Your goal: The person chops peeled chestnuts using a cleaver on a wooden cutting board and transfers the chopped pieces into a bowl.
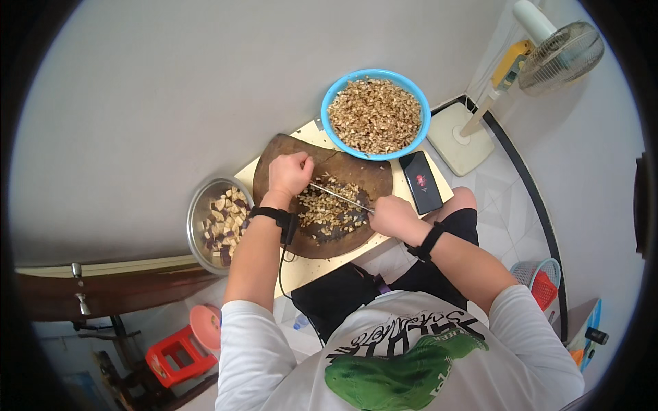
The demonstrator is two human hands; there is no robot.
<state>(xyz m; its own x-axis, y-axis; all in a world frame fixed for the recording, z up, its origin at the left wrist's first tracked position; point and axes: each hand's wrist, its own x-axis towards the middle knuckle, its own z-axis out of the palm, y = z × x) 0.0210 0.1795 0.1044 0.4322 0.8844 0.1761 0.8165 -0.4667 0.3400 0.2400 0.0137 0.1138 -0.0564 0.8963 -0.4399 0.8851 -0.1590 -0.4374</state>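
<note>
My right hand is wrapped around the handle end of a knife. Its narrow steel blade, seen nearly edge-on, slants across a thick round wooden chopping board. My left hand is a curled fist over the board's left part, close to the blade's far end. Whether it touches the blade or has anything inside is hidden. Finely chopped pale and brown pieces lie spread beneath and around the blade. A black band with a cable circles my left wrist; another black band is on the right.
A blue basin heaped with chopped pieces stands behind the board. At left, a metal bowl holds larger purple-skinned chunks. A phone lies right on the pale table. Beyond are a standing fan and red stool.
</note>
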